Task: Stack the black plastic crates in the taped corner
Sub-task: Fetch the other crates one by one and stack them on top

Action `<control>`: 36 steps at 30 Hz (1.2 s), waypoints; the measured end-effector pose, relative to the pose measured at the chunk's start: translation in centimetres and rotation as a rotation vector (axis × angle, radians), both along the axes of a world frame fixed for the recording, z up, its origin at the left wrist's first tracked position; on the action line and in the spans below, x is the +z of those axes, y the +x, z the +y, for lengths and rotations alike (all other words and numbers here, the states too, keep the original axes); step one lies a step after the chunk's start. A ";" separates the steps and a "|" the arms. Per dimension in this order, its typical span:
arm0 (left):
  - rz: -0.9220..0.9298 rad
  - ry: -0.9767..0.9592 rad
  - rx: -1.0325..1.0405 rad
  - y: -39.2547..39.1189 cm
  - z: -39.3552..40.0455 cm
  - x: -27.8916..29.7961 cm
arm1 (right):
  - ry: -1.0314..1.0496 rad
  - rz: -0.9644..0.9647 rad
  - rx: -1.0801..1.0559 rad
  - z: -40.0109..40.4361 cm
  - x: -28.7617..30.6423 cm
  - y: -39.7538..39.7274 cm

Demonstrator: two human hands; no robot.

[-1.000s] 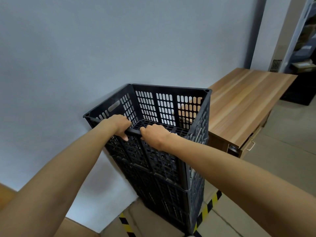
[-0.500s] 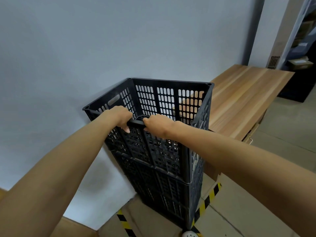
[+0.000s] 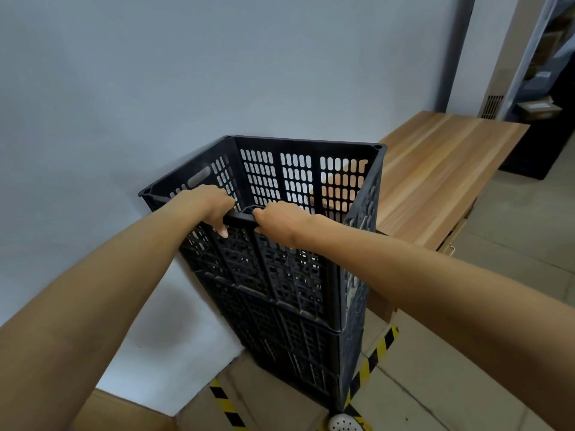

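Grip: left hand [image 3: 208, 203] and right hand [image 3: 281, 219], side by side, both curled over the near rim of the top crate [image 3: 298, 194]; left fingers hooked down over the outer face, right fingers wrapped round the rim bar.

Top crate: black plastic, slotted walls, open upward, seated on the crate stack [image 3: 289, 331] below it; at least two lower crates show, aligned under it.

Stack position: on the floor, against the grey wall [image 3: 186, 73], inside the yellow-and-black tape [image 3: 371, 359] that marks out the corner. Tape runs along the stack's right side and again at front left.

Adjacent: wooden table [image 3: 435, 169] just right of the stack, its top partly visible through the crate's far slots. Cardboard [image 3: 124, 412] at lower left. A white perforated shoe toe [image 3: 343, 424] at the bottom edge, near the tape.
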State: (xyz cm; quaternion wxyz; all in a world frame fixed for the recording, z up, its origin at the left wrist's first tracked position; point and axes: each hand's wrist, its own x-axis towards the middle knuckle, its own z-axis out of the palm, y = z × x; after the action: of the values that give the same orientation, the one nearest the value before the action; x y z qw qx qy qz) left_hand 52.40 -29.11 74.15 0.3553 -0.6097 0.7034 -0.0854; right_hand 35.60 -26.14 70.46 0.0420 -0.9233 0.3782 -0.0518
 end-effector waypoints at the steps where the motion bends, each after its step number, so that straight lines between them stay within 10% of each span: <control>1: 0.001 0.006 0.009 0.2 0.6 -0.1 | -0.003 0.004 0.009 0.5 -0.2 0.2; 26: -0.012 0.044 0.154 0.1 3.2 -1.1 | -0.018 -0.023 -0.006 2.8 -2.1 0.5; 36: -0.081 0.107 0.135 -1.0 2.9 -1.5 | 0.677 0.101 0.247 -0.9 0.3 -5.6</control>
State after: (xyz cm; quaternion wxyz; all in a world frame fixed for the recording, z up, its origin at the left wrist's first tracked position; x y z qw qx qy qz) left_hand 51.43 -26.24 72.66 0.4204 -0.6320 0.6493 -0.0479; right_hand 29.99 -27.01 70.77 0.3326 -0.8973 0.2609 0.1275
